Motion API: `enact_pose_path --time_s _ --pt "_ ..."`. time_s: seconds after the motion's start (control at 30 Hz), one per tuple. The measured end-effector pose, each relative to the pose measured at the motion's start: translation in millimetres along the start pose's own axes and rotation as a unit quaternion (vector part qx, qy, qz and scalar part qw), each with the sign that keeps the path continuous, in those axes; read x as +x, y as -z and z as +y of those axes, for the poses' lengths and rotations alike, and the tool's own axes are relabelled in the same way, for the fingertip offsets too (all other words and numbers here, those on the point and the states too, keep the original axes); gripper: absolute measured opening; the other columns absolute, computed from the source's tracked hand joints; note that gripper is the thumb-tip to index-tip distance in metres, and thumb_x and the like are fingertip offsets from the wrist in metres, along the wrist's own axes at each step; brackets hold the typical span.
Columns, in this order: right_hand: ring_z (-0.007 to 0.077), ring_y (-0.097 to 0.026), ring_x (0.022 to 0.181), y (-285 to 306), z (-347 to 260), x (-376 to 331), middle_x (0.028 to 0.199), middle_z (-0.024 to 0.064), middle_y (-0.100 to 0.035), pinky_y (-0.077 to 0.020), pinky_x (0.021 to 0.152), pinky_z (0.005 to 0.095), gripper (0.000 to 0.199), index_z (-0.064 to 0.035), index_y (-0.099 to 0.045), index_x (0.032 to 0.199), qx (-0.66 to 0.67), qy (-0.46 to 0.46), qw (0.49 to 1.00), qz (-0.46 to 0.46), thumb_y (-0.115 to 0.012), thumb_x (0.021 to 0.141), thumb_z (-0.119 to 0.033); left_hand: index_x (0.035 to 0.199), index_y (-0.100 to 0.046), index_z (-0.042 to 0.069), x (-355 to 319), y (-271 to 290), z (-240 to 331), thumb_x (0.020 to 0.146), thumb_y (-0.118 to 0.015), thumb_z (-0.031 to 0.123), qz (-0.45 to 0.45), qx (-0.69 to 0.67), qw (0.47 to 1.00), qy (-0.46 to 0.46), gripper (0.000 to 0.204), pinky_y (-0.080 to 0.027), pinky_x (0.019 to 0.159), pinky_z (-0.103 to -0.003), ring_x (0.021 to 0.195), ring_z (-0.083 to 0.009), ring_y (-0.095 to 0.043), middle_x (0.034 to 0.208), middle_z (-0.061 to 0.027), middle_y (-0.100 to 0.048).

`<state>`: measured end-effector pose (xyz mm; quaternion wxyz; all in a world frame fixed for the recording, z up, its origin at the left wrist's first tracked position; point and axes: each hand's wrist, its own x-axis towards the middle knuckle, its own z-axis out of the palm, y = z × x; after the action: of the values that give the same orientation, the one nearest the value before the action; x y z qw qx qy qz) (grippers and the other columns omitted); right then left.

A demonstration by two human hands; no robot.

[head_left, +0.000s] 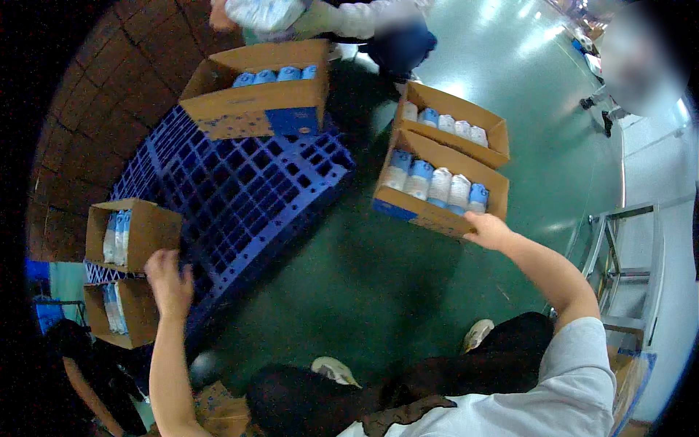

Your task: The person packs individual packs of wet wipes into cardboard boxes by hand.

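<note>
My right hand [489,231] holds the near edge of an open cardboard carton [426,218] on the right. Blue-and-white packs [437,185] stand in a row inside it. Just behind, touching or nearly so, is a second open carton [499,140] with similar packs. On the left, my left hand [170,284] is held out with thumb and fingers apart, beside an open carton [154,237] of upright packs. The view does not show whether it touches that carton. Another such carton [138,315] is nearer to me.
A blue slatted plastic pallet [240,193] spans the left middle, with a packed carton [240,116] at its far end. Beyond it a person holds a white-and-blue pack [266,13]. Stacked brown cartons [109,80] line the far left. A metal ladder [611,269] stands right.
</note>
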<state>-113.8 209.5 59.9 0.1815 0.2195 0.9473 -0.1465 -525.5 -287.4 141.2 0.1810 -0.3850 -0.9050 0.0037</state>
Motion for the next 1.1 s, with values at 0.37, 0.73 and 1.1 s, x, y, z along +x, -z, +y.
enact_pose_path --time_s 0.37,0.73,1.1 --pt "0.0344 -0.06 0.07 -37.0 51.6 -17.3 0.074 0.0127 -0.061 -0.047 0.06 0.0452 0.016 -0.013 -0.05 0.094 0.007 0.089 0.996 -0.006 -0.05 0.078 -0.012 0.101 -0.057 0.002 83.7 -86.9 407.2 0.079 -0.056 0.012 -0.161 -0.319 0.92 -0.161 0.024 -0.044 0.085 -0.04 0.098 -0.0349 -0.054 0.105 -0.0155 -0.057" --pt "0.0365 -0.057 0.092 -101.7 76.3 44.4 0.097 0.0209 -0.06 -0.0461 0.079 0.0433 0.07 -0.005 -0.052 0.114 0.204 0.152 0.95 -0.181 -0.051 0.075 -0.063 0.09 -0.059 -0.004 77.4 -218.2 516.6 0.077 -0.05 0.005 -0.314 -0.091 0.941 -0.084 0.018 -0.053 0.064 -0.039 0.078 -0.0317 -0.064 0.091 -0.0226 -0.061" --pt "0.0368 -0.057 0.094 -108.7 37.5 97.6 0.1 0.0251 -0.059 -0.045 0.082 0.0403 0.066 0.0058 -0.05 0.112 0.341 0.116 0.925 -0.123 -0.061 0.074 -0.047 0.074 -0.058 0.001 68.7 -191.8 487.2 0.072 -0.056 0.005 -0.254 -0.137 0.946 -0.149 0.006 -0.05 0.065 -0.041 0.073 -0.0345 -0.061 0.076 -0.02 -0.06"
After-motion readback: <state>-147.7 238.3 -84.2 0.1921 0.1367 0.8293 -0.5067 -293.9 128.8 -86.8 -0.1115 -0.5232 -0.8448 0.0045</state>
